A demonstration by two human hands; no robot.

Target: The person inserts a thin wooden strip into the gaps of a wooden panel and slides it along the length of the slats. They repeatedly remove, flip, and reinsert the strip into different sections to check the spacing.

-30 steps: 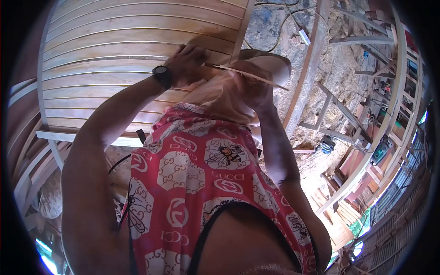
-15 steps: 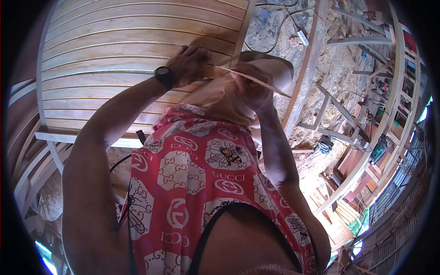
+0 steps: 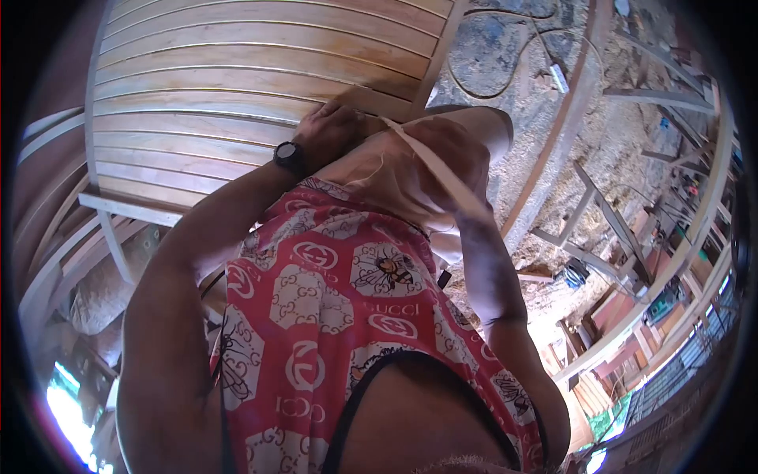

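My left hand point(image 3: 330, 133), with a dark watch on its wrist, rests at the near right part of a slatted wooden panel point(image 3: 260, 55). Its fingers are curled down; whatever they hold is hidden. My right hand point(image 3: 462, 154) is closed around a thin, pale wooden strip point(image 3: 434, 167). One end of the strip points toward my left hand, and the other slants down over my right forearm. My bent leg lies under both hands, beside the panel's edge.
A cable with a white power strip point(image 3: 559, 77) lies on the dusty ground to the right. Beyond a long timber point(image 3: 545, 150), wooden frames point(image 3: 588, 209) stand among tools. A support leg point(image 3: 114, 245) shows below the panel's left corner.
The strip has swung to a steeper slant, its lower end now nearer my right forearm. The whole view has shifted slightly; my left hand stays at the panel.
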